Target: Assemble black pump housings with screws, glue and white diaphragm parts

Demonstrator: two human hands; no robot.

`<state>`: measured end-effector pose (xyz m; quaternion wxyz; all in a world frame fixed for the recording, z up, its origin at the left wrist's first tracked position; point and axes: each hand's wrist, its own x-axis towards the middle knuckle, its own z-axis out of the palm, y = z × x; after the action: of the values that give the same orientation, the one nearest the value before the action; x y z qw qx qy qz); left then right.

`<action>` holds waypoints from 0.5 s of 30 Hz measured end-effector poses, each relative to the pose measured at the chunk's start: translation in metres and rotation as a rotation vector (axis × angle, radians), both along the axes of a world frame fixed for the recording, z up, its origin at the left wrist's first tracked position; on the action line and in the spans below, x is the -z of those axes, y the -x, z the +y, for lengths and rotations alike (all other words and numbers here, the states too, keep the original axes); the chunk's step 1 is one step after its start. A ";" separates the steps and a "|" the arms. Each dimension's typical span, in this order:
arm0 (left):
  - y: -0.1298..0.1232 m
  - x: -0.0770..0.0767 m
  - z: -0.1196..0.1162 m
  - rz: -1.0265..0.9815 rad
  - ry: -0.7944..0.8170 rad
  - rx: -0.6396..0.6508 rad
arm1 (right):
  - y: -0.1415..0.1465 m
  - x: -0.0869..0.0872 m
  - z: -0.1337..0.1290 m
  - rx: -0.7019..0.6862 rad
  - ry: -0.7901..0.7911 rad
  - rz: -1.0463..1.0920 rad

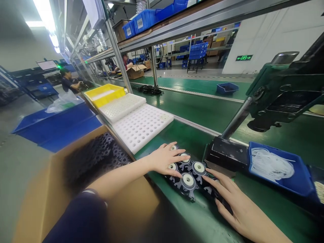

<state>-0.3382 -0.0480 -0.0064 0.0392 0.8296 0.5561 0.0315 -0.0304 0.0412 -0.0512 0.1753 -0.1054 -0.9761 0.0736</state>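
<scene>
Several black plastic brackets with cream-white round hubs (188,181) lie grouped on the green bench top between my two hands. My left hand (163,159) rests over the group from the left, fingers spread across the pieces and touching them. From the right, my right hand (231,199) lies against the same group. Its fingers are stretched out and apart, with a dark piece partly hidden beneath its palm. Neither hand is closed around a piece. Behind them stands the black base (229,152) of a green hand press (286,87).
White trays with rows of holes (141,126) lie left of the group, beside a yellow bin (105,92). Below is a cardboard box (48,192) of black parts. At right sits a blue bin (298,175) with white grease-like smears. Two people work farther left.
</scene>
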 end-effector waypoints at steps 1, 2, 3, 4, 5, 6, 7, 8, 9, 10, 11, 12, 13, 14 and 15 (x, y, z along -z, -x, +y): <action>-0.003 0.000 0.000 -0.003 0.000 0.003 | -0.004 0.000 0.000 0.006 -0.009 -0.001; -0.006 0.001 0.000 -0.007 0.002 0.011 | -0.007 0.001 -0.001 0.014 -0.015 -0.002; -0.008 0.001 0.000 -0.011 0.006 0.019 | -0.011 0.000 -0.002 0.023 -0.016 -0.005; -0.010 0.002 0.000 -0.015 0.009 0.027 | -0.015 0.000 -0.003 0.035 -0.012 -0.009; -0.012 0.002 0.000 -0.019 0.011 0.032 | -0.019 -0.001 -0.004 0.048 -0.004 -0.012; -0.012 0.002 0.001 -0.022 0.011 0.032 | -0.024 -0.002 -0.005 0.061 0.007 -0.018; -0.013 0.002 0.001 -0.023 0.011 0.030 | -0.029 -0.004 -0.007 0.076 0.018 -0.028; -0.013 0.001 0.001 -0.025 0.011 0.025 | -0.034 -0.005 -0.009 0.094 0.032 -0.043; -0.013 0.001 0.001 -0.026 0.011 0.024 | -0.039 -0.008 -0.011 0.112 0.046 -0.057; -0.012 0.001 0.000 -0.027 0.010 0.030 | -0.044 -0.010 -0.013 0.133 0.061 -0.067; -0.012 0.002 0.000 -0.032 -0.002 0.038 | -0.050 -0.013 -0.015 0.153 0.076 -0.073; -0.011 0.003 -0.001 -0.034 -0.016 0.047 | -0.055 -0.015 -0.018 0.171 0.090 -0.075; -0.011 0.004 -0.002 -0.033 -0.037 0.055 | -0.060 -0.018 -0.021 0.185 0.105 -0.073; -0.010 0.005 -0.003 -0.026 -0.061 0.053 | -0.065 -0.021 -0.024 0.195 0.120 -0.073; -0.010 0.007 -0.003 -0.018 -0.091 0.050 | -0.070 -0.024 -0.027 0.202 0.133 -0.073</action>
<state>-0.3281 -0.0515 -0.0135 0.0072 0.8438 0.5329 0.0633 0.0400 0.0143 -0.0267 0.1385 -0.2175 -0.9592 0.1164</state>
